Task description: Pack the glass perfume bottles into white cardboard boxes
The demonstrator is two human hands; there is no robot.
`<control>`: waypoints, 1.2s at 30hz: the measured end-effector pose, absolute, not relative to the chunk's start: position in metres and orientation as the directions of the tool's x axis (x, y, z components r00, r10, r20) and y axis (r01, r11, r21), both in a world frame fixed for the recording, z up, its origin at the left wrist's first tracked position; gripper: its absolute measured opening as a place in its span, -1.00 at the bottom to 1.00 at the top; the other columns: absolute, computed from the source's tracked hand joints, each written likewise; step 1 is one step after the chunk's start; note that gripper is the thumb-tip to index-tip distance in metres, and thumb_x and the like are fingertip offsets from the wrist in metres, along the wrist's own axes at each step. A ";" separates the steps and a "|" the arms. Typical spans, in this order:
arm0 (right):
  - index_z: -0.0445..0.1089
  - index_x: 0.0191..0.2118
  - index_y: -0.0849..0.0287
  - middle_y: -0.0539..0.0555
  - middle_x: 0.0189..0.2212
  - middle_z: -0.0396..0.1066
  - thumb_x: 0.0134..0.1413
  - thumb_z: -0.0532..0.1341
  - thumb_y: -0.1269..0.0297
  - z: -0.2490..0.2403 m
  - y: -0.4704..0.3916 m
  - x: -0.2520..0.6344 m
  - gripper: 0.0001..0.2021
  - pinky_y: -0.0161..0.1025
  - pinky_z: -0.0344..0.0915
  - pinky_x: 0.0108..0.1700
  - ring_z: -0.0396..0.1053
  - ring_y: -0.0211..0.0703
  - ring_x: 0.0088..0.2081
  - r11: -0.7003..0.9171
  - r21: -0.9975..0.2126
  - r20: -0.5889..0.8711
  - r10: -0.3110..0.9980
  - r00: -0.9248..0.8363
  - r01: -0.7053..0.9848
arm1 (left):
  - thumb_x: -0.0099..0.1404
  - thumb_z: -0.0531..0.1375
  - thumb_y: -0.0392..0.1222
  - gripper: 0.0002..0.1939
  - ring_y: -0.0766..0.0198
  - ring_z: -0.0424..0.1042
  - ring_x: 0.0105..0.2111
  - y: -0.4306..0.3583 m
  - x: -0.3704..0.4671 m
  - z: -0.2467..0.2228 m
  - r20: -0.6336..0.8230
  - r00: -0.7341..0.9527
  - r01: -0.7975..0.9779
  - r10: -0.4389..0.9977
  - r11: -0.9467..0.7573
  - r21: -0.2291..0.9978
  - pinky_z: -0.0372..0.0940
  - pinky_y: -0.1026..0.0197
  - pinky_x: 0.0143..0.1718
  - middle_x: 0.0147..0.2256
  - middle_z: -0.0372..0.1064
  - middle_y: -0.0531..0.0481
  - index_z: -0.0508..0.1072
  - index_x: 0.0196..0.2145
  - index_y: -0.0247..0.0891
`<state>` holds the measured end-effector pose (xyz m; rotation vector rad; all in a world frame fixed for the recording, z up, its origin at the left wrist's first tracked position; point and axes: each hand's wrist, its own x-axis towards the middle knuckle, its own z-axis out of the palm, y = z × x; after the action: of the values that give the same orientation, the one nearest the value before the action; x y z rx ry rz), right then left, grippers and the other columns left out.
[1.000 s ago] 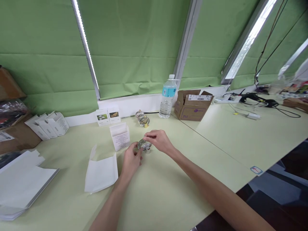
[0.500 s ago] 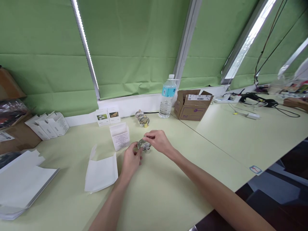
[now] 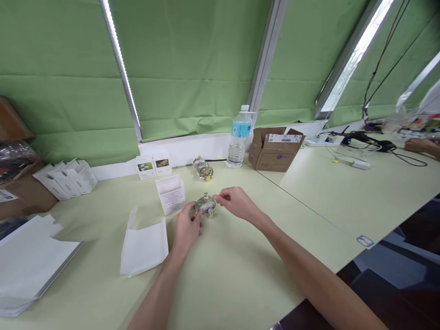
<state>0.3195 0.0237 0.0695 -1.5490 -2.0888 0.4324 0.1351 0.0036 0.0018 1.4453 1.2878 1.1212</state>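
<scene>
A small round clear bottle with a silver neck or cap on top (image 3: 205,205) stands upright on the table. My left hand (image 3: 186,227) is closed around its left side, thumb at the front and fingers behind. Just right of the bottle's top is my right hand (image 3: 237,201), thumb and forefinger pinched and the other fingers curled. Whether anything is between those fingertips is too small to tell. A short silver cylinder (image 3: 211,213), like a cap, sits against the bottle's front right.
An open white box (image 3: 171,195) and a flattened white one (image 3: 144,247) lie left. Behind are more round bottles (image 3: 205,171), a water bottle (image 3: 239,137) and a cardboard box (image 3: 275,153). White sheets (image 3: 30,261) lie far left. Another person's hand (image 3: 422,146) shows far right.
My right hand has moved from the bottle's top to its right, uncovering the silver top. My left hand keeps its hold on the bottle.
</scene>
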 end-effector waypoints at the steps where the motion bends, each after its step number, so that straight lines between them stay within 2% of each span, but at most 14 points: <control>1: 0.40 -0.56 0.20 -0.01 -0.65 0.30 0.13 0.05 -0.09 0.069 0.023 0.321 -0.51 -0.32 0.01 -0.51 0.15 -0.30 -0.58 0.293 -0.502 0.148 0.956 -0.253 0.814 | 0.24 0.13 0.00 -0.61 0.40 0.37 -0.53 0.004 0.135 0.001 0.069 0.053 0.204 0.996 -0.079 0.976 0.26 0.37 -0.74 -0.06 0.35 -0.08 0.32 -0.01 -0.16; 4: 0.41 -0.55 0.17 0.02 -0.62 0.35 0.06 0.12 -0.11 0.064 0.019 0.316 -0.56 -0.32 0.01 -0.50 0.23 -0.26 -0.55 0.293 -0.401 0.034 0.951 -0.306 0.868 | 0.23 0.14 0.02 -0.60 0.38 0.38 -0.52 0.005 0.135 -0.001 0.059 0.047 0.200 0.997 -0.067 0.977 0.26 0.37 -0.74 -0.09 0.37 -0.08 0.32 0.00 -0.16; 8: 0.42 -0.50 0.14 0.08 -0.54 0.43 0.03 0.15 -0.10 0.050 0.013 0.296 -0.61 -0.28 0.01 -0.47 0.33 -0.16 -0.49 0.264 -0.199 0.090 0.964 -0.250 0.944 | 0.23 0.14 0.01 -0.61 0.37 0.38 -0.53 0.006 0.135 -0.002 0.064 0.053 0.199 0.997 -0.074 0.977 0.27 0.35 -0.72 -0.11 0.39 -0.10 0.32 -0.02 -0.17; 11: 0.41 -0.51 0.14 0.09 -0.53 0.44 0.06 0.16 0.06 0.047 0.010 0.289 -0.72 -0.28 0.00 -0.48 0.36 -0.13 -0.48 0.229 -0.158 0.115 0.970 -0.213 0.960 | 0.23 0.14 0.00 -0.61 0.37 0.37 -0.53 0.005 0.135 -0.001 0.072 0.051 0.208 0.996 -0.081 0.975 0.26 0.35 -0.73 -0.11 0.39 -0.11 0.32 -0.02 -0.19; 13: 0.39 -0.54 0.15 0.08 -0.55 0.44 0.02 0.18 0.14 0.052 0.009 0.294 -0.76 -0.28 0.03 -0.48 0.36 -0.14 -0.48 0.213 -0.215 0.101 0.976 -0.195 0.953 | 0.23 0.14 0.01 -0.61 0.37 0.38 -0.52 0.004 0.134 -0.001 0.073 0.051 0.211 0.996 -0.083 0.974 0.26 0.36 -0.72 -0.09 0.38 -0.11 0.33 -0.02 -0.19; 15: 0.40 -0.53 0.14 0.05 -0.54 0.45 0.02 0.18 0.17 0.062 0.009 0.303 -0.78 -0.29 0.11 -0.46 0.37 -0.16 -0.47 0.227 -0.347 0.127 0.973 -0.194 0.910 | 0.23 0.14 0.01 -0.59 0.38 0.38 -0.52 0.004 0.134 0.000 0.069 0.057 0.207 0.996 -0.080 0.975 0.25 0.36 -0.71 -0.07 0.37 -0.11 0.33 -0.01 -0.18; 19: 0.45 -0.34 0.16 0.05 -0.39 0.49 0.07 0.12 0.22 0.077 0.013 0.313 -0.81 -0.30 0.27 -0.36 0.41 -0.18 -0.37 0.308 -0.649 0.326 0.939 -0.111 0.696 | 0.22 0.14 0.01 -0.57 0.38 0.37 -0.54 0.005 0.134 0.001 0.047 0.064 0.198 0.997 -0.059 0.978 0.22 0.37 -0.71 -0.15 0.40 -0.10 0.33 0.01 -0.18; 21: 0.45 -0.24 0.18 0.06 -0.34 0.49 0.06 0.12 0.25 0.078 0.017 0.310 -0.78 -0.30 0.32 -0.32 0.42 -0.17 -0.33 0.360 -0.705 0.397 0.914 -0.081 0.611 | 0.22 0.14 0.01 -0.57 0.37 0.37 -0.55 0.005 0.135 0.001 0.037 0.063 0.200 0.997 -0.049 0.979 0.22 0.36 -0.70 -0.22 0.42 -0.08 0.34 0.02 -0.18; 25: 0.34 -0.02 0.17 0.02 -0.34 0.48 0.09 0.14 0.25 0.073 0.021 0.296 -0.68 -0.29 0.34 -0.30 0.40 -0.22 -0.38 0.435 -0.714 0.464 0.881 -0.093 0.548 | 0.22 0.13 0.01 -0.59 0.36 0.37 -0.55 0.004 0.135 0.002 0.041 0.067 0.213 0.997 -0.054 0.976 0.24 0.34 -0.68 -0.28 0.42 -0.05 0.36 -0.01 -0.17; 27: 0.30 0.00 0.13 0.00 -0.35 0.47 0.11 0.14 0.24 0.072 0.022 0.292 -0.68 -0.28 0.33 -0.29 0.39 -0.24 -0.39 0.466 -0.673 0.492 0.862 -0.123 0.574 | 0.22 0.13 0.02 -0.60 0.35 0.37 -0.55 0.003 0.134 0.002 0.048 0.069 0.215 0.996 -0.062 0.975 0.25 0.33 -0.68 -0.28 0.42 -0.05 0.36 -0.02 -0.17; 31: 0.38 -0.14 0.10 0.01 -0.32 0.48 0.15 0.15 0.24 0.072 0.022 0.289 -0.82 -0.26 0.29 -0.24 0.39 -0.21 -0.34 0.503 -0.480 0.517 0.824 -0.231 0.719 | 0.22 0.13 0.02 -0.60 0.34 0.37 -0.55 0.003 0.134 0.003 0.046 0.060 0.219 0.997 -0.059 0.974 0.25 0.33 -0.67 -0.30 0.43 -0.06 0.36 -0.03 -0.17; 36: 0.45 -0.13 0.09 0.07 -0.28 0.50 0.21 0.10 0.11 0.070 0.022 0.292 -0.74 -0.27 0.22 -0.25 0.39 -0.12 -0.22 0.509 -0.305 0.514 0.800 -0.311 0.805 | 0.22 0.13 0.02 -0.61 0.35 0.37 -0.55 0.003 0.135 0.002 0.064 0.060 0.221 0.996 -0.076 0.972 0.22 0.35 -0.68 -0.30 0.44 -0.06 0.38 -0.05 -0.19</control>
<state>0.2917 0.0221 0.0700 -1.3058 -2.1332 -0.0115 0.1346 0.0032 0.0021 1.4519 1.2983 1.1063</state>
